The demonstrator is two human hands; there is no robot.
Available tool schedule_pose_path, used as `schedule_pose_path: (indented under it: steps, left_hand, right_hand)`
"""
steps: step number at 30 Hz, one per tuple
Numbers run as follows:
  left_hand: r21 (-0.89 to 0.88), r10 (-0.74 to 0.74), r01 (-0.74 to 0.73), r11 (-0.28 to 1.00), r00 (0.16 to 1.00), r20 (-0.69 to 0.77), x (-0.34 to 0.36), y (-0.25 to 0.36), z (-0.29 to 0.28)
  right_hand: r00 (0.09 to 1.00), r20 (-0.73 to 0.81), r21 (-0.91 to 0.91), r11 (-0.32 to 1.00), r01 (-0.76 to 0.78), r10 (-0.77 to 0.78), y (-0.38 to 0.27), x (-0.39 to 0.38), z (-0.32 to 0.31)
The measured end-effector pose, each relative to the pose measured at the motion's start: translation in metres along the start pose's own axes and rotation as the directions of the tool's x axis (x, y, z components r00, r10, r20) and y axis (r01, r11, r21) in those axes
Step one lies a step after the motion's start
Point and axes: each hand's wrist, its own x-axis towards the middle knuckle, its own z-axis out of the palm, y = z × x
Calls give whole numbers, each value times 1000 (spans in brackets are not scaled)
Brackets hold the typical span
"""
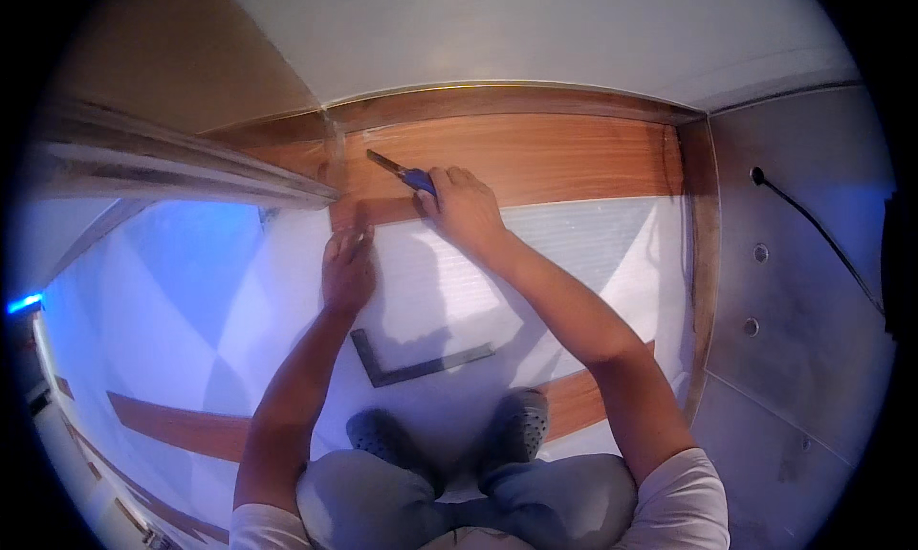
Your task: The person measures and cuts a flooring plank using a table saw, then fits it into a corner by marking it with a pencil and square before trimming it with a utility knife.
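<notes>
My right hand (464, 210) is closed around the blue handle of a utility knife (419, 180). The knife's long blade points up and left over a reddish-brown wood-look plank (545, 153) along the far wall. My left hand (349, 273) rests by the plank's left end, fingers stretched forward onto its near edge, and appears to hold nothing. A dark L-shaped square (421, 366) lies on the pale floor between my arms and my shoes.
A layered frame or door edge (191, 172) juts in from the left, close to my left hand. On the right, a grey wall (794, 253) has round holes and a black cable (822, 239). More wood-look planks (182, 428) lie beside and behind my feet.
</notes>
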Motion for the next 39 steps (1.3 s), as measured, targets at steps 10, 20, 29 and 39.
schedule_pose_path:
  steps: [10,20,29,39]
  left_hand:
    - [28,-16,18,999,998,-69,-1,5,-3]
    - [-4,7,-7,1000,996,-85,-4,3,2]
    - [29,-2,5,1000,995,-96,0,9,-9]
    - [86,90,-73,994,970,-227,1,7,-1]
  right_hand:
    - [972,-105,-209,951,-226,208,67,12,4]
    - [747,-401,-306,691,-655,530,251,-175,-114]
    - [885,-116,-128,877,-463,451,155,-299,-72]
    - [981,59,-100,979,-179,186,147,-291,-100]
